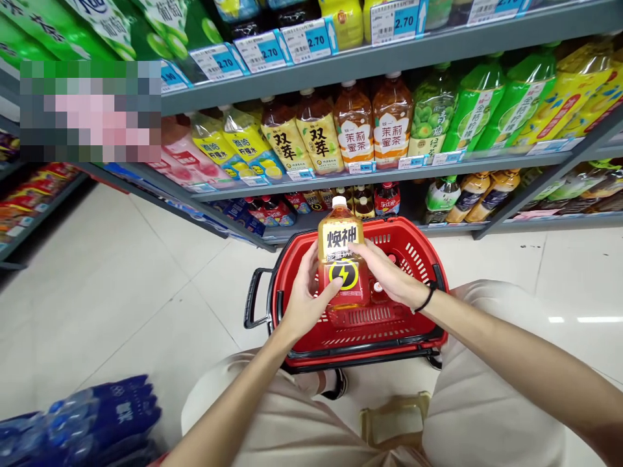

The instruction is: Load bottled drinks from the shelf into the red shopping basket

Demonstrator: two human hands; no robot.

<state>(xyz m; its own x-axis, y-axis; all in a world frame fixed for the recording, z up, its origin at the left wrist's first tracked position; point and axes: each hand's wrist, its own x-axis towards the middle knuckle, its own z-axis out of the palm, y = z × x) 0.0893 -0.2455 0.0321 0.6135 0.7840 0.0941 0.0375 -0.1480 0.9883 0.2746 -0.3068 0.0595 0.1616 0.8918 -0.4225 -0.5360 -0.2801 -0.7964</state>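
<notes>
Bottle (345, 269), lightning-bolt label facing you, held over red basket (409, 318). Your left hand (307, 285) and right hand (384, 267) clasp opposite sides. Shelf (331, 183) of bottled drinks (352, 126) beyond basket.

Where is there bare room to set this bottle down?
Bare floor tiles lie left of the red basket, bordered by the shelving and blue bottle pack. Crowded: the shelf of close-set bottles beyond the basket.

Bottle (346, 299), one: golden above, white cap (339, 202) on; red lower label with yellow bolt on black disc, dark lettering above. Held cap end up, front facing me, between my left hand (307, 295) and right hand (384, 267), left thumb across its lower front.
</notes>
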